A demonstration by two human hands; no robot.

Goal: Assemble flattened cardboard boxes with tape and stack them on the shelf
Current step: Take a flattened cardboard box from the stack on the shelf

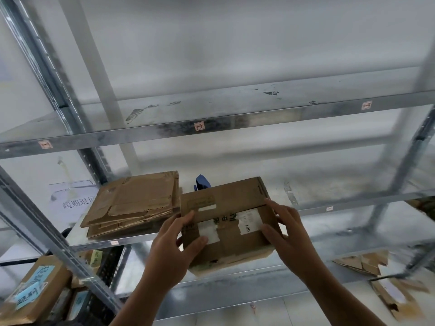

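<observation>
A brown cardboard box (226, 208) with torn white labels sits partly on the middle shelf (329, 209), its near end jutting past the front edge. My left hand (174, 245) grips its left near corner, thumb on top. My right hand (287, 231) holds its right side, fingers curled over the top edge. A stack of flattened cardboard boxes (134, 203) lies on the same shelf just left of the box. A blue tape dispenser (202, 182) shows behind the box, mostly hidden.
A bare upper metal shelf (211, 118) runs overhead. Slanted steel uprights (47, 222) stand at left and right. Labelled boxes (33, 290) sit at lower left. Torn cardboard scraps (367, 262) lie on the lower shelf at right.
</observation>
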